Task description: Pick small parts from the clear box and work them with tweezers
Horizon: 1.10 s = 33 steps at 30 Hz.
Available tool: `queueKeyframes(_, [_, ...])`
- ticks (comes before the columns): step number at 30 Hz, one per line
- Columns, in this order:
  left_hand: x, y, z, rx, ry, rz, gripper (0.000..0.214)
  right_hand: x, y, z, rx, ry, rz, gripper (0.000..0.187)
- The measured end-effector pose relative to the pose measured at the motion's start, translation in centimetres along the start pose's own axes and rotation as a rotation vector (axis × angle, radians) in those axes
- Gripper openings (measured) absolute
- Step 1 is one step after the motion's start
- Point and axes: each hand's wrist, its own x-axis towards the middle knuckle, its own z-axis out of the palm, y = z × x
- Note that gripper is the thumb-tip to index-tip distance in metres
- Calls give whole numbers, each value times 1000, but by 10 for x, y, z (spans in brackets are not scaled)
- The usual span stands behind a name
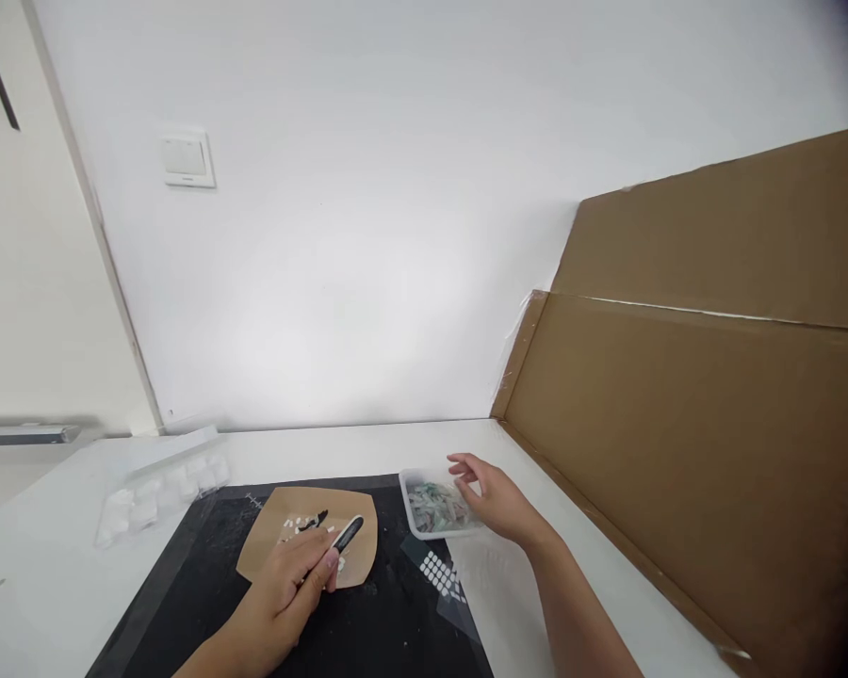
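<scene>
My left hand [293, 579] is closed around a black tool with a silver tip [347, 534], resting on a brown paper sheet [283, 537] that carries small white bits and a black piece. My right hand [491, 494] reaches over the right edge of a small clear tray [404, 488] filled with greenish and grey bits, fingers apart and slightly curled, nothing visibly held. Both rest over a black mat [204, 584] on a white table.
A clear film with white dots [439, 574] lies in front of the tray. A clear plastic blister tray [159, 490] sits at the left. Large brown cardboard panels [699, 424] stand along the right. A light switch [186, 158] is on the white wall.
</scene>
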Motion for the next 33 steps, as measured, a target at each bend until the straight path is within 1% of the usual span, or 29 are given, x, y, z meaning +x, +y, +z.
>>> queueKeyframes(2, [0, -2, 1, 6, 6, 1, 43, -3, 0, -1, -6, -53, 10, 47])
queueKeyframes(4, [1, -3, 1, 11, 17, 4, 44, -5, -1, -2, -20, -82, 22, 54])
queueKeyframes(7, [0, -3, 2, 10, 29, 6, 44, -8, -5, -1, -48, -121, 34, 59])
queueKeyframes(9, [-1, -2, 2, 4, 33, 10, 42, -8, -7, 0, -71, -137, 45, 61])
queueKeyframes(12, [-1, 1, 2, -14, 48, 14, 41, -6, -7, 3, -107, -126, 56, 63])
queueKeyframes(17, [0, 6, 1, -23, 79, 18, 42, -3, 0, 9, -94, -127, 86, 54])
queueKeyframes(22, [-1, 4, 1, -4, 74, 64, 42, -2, 5, 10, -54, -117, 85, 42])
queueKeyframes(28, [-2, 8, 1, -20, 96, 48, 41, -1, 4, 8, -12, -113, 35, 24])
queueKeyframes(33, [0, 10, 1, -64, 113, 41, 45, 0, 5, 5, -43, -52, 1, 21])
